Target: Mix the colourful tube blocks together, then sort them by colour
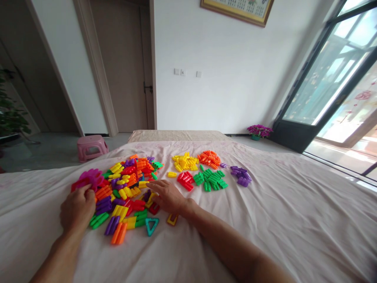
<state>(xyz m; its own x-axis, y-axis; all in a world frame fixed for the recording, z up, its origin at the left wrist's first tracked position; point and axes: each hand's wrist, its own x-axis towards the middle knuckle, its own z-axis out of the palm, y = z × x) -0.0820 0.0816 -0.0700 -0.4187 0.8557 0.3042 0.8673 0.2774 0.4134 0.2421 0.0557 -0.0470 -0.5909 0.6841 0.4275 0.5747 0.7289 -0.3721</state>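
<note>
My left hand [78,208] is at the left edge of a mixed heap of plastic building blocks [125,192], its fingers closed on a red plastic piece [79,183]. Right behind that piece lies a magenta flower-shaped piece [93,179]. My right hand [167,194] reaches over the heap's right side, fingertips closed at the end of a yellow building block [143,184]. Under and beside this hand are a red frame-like piece [154,208] and a yellow one [172,219]. A teal triangle [151,226] lies in front of the heap.
Single-colour groups lie to the right: yellow [185,161], orange [209,158], red [185,180], green [210,179] and purple [240,175]. One yellow block [172,174] sits apart. A pale wrinkled cloth [265,236] covers the surface. A pink stool [92,147] stands beyond its left side.
</note>
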